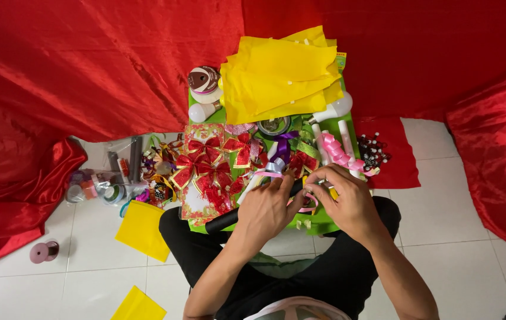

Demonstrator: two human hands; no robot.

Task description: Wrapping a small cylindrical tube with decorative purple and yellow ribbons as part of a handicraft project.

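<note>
A narrow pink ribbon [305, 191] runs between the two hands at the near edge of the small green worktop [318, 218], just above the person's lap. The left hand [267, 208] lies knuckles up with its fingers curled forward, their tips pinching the ribbon near a pale lilac loop [275, 168]. The right hand [343, 198] meets it from the other side, fingers bent inward and nipping the same strip, so that the fingertips of both hands nearly touch. Under the left hand a black tube [224, 220] lies slantwise across the worktop's near corner.

Just beyond the hands sit several red bows with gold edging [205, 169], spread over a red patterned card [201, 204]. To the right of them lie a purple ribbon [283, 147] and a curled pink ribbon [339, 153] beside white sticks. At the far end a stack of yellow sheets [279, 77] covers the worktop, with a white bulb [202, 111] and a roll of tape [204, 80] to its left and a second white bulb [336, 109] to its right.

On the white tiled floor [454, 261] lie more yellow sheets [141, 230], a pink spool [42, 252], a clutter of small jars and rolls [96, 186], and a red cloth bearing dark beads [373, 151]. Red satin drapery [87, 65] hangs all around.
</note>
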